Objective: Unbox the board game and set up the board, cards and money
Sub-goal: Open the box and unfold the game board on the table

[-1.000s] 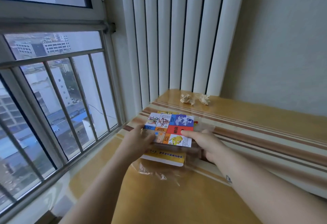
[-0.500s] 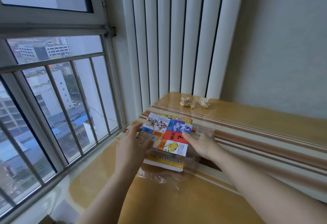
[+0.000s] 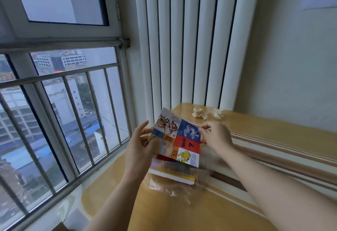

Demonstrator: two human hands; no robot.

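left grip [image 3: 140, 146] and right grip [image 3: 217, 137] both hold the glossy folded board [image 3: 184, 140] above crinkled clear wrap [image 3: 175, 192].

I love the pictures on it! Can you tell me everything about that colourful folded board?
The folded board looks like thin, glossy card, covered in blue, red, orange and white squares with cartoon creatures and a black question mark. It is tilted, far edge raised. The left hand holds its left edge; the right hand pinches its right edge. Its near edge is above a yellow-and-white pack in clear wrap on the table.
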